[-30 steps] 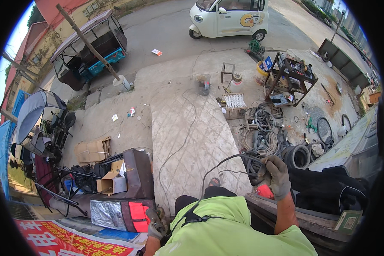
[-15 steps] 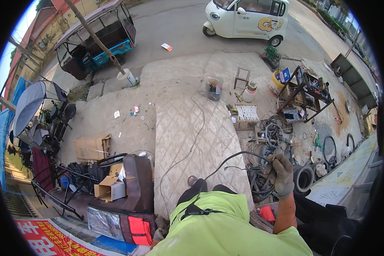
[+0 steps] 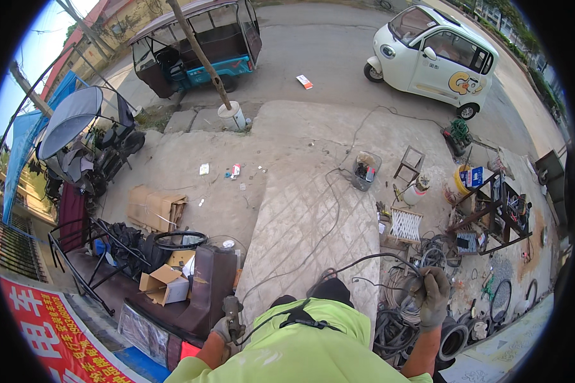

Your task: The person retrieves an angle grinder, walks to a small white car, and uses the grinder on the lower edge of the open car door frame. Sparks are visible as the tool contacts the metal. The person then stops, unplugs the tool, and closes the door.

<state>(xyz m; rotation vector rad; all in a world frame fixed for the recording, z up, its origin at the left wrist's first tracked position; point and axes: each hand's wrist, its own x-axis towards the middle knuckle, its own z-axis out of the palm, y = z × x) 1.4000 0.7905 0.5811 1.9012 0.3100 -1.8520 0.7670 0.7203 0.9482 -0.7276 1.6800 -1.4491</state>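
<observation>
Black cable point(image 3: 370, 256): bows over, straight into the gloved right hand point(image 3: 433, 299)
Right fingers point(image 3: 436, 277): curled, clamped on it
Left hand point(image 3: 222, 329): wrapped round some grey object point(image 3: 233, 309), can't tell what

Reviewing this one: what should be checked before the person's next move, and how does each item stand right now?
1. Gloves on left hand and right hand: ok, both gloved.
2. Black cable held in the right hand: ok.
3. Dull grey object in the left hand identifiable: cannot tell, too small.
4. Concrete ahead free of loose cord: not ok, a thin cord runs across it.
5. Right hand clear of the cable pile: cannot tell, depth unclear.
</observation>
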